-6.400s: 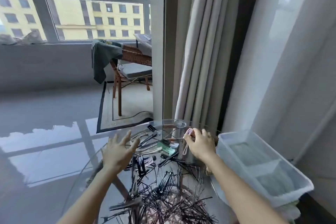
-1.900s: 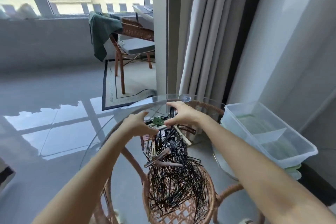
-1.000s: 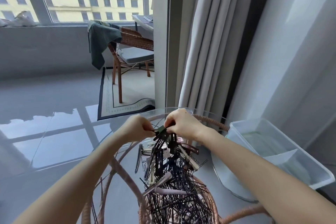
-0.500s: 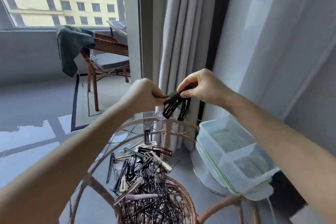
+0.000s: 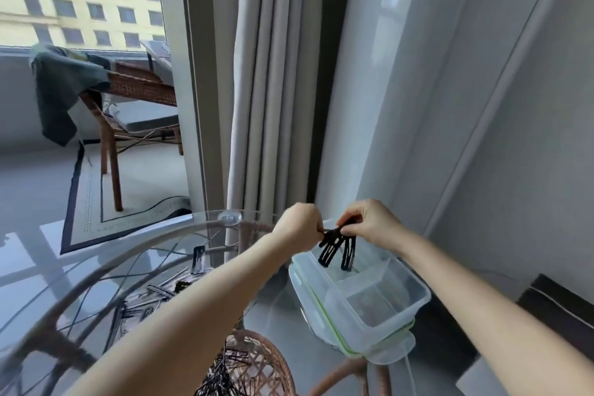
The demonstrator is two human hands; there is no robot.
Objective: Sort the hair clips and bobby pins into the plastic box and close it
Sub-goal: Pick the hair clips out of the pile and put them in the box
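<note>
At the very bottom edge, a tangle of black bobby pins (image 5: 225,373), cut off by the frame and partly covered by the left forearm, so no telling how many. Beneath them, woven wicker base (image 5: 273,360), also cropped. Further in, on the round glass worktop (image 5: 96,254), loose hair clips (image 5: 167,291), blurred and mostly dark, half hidden behind the same forearm; single dark clip (image 5: 198,259) apart from the rest, nearer the far rim.

To the right, at the worktop's edge, the clear plastic box (image 5: 405,302), open, with inner dividers. Contents too hazy to make out. Green-edged layer under it, possibly the lid, not clear enough to say.

Above the box's far end, a small bunch of black clips (image 5: 337,247), hanging tips-down, pinched at the top from both sides. Left hand (image 5: 299,228) curled tight, fingers mostly hidden behind its back, only the tips showing on the bunch. Right hand (image 5: 373,225) with thumb and fingers (image 5: 352,217) clamped on the same bunch. Number of clips in the bunch unclear; impossible to tell whether the tips touch the box.

Beyond, a pale curtain (image 5: 266,74); past the glass door, a wicker chair (image 5: 135,96) draped with a green cloth (image 5: 61,90), on a bordered rug (image 5: 90,202).
</note>
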